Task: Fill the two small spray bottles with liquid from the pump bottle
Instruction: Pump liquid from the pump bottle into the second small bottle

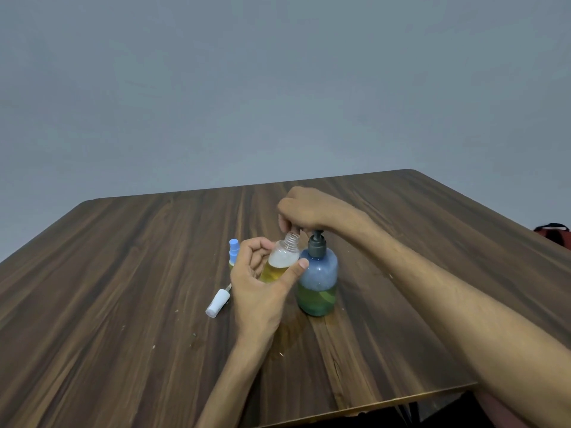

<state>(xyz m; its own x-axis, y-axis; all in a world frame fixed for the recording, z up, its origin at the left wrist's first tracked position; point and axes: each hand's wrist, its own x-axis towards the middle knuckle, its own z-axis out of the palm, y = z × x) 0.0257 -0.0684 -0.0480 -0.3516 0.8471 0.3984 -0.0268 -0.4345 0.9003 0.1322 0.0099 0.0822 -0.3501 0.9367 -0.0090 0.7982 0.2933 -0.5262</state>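
Table [123,273]: dark wood-grain top, grey wall behind; a few pale specks on the surface.
Pump bottle [317,282]: upright near table centre, blue-tinted body, yellow-green liquid filling roughly the lower third, foam film on the wall above it. Dark pump head on top.
Right hand [304,210]: comes in from 4 o'clock, sits on top of the pump head, fingers curled down over it. Whether the spout is pinched or only pressed, cannot tell.
Open spray bottle [282,261]: clear, uncapped, threaded neck showing, tilted with its mouth toward the pump spout. Touching the pump bottle's shoulder at its 9 o'clock side. Yellow liquid in lower part, white foam above.
Left hand [262,282]: comes in from 6 o'clock, wrapped round the open spray bottle, thumb across the near side, fingers behind.
Second spray bottle [234,251]: upright, blue spray top fitted, partly hidden behind the left hand, at 9 o'clock of the pump bottle.
White spray cap [218,299]: lying on its side on the table, just beside the left hand at its 9 o'clock, dip tube pointing away.
Wet patch [293,332]: faint sheen on wood at 6 o'clock of the pump bottle.
Red object [553,234]: at far right edge, cut off, cannot identify.
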